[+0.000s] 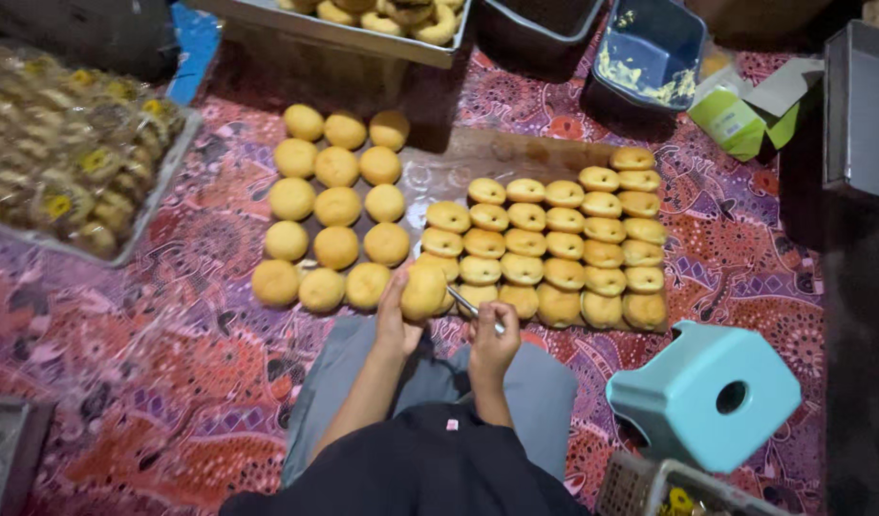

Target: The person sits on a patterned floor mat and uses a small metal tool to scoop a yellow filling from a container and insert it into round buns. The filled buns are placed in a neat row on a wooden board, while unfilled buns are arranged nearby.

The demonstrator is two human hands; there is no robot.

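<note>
My left hand [395, 315] holds a round golden bun [423, 290] just above my lap. My right hand [493, 336] grips a thin metal utensil [464, 302] whose tip points into that bun. Beyond my hands, two groups of buns lie on the patterned cloth: a left block of round buns [336, 205] and a right block of flatter buns [564, 244] in rows on a clear sheet. I sit with grey trousers [545, 382] and a dark top.
A tray of wrapped buns [67, 153] lies at the left. A metal tray of more buns [382, 19] and a blue tub with yellow filling [650, 53] stand at the back. A light blue plastic stool [712, 392] lies at the right, a green box [745, 115] behind it.
</note>
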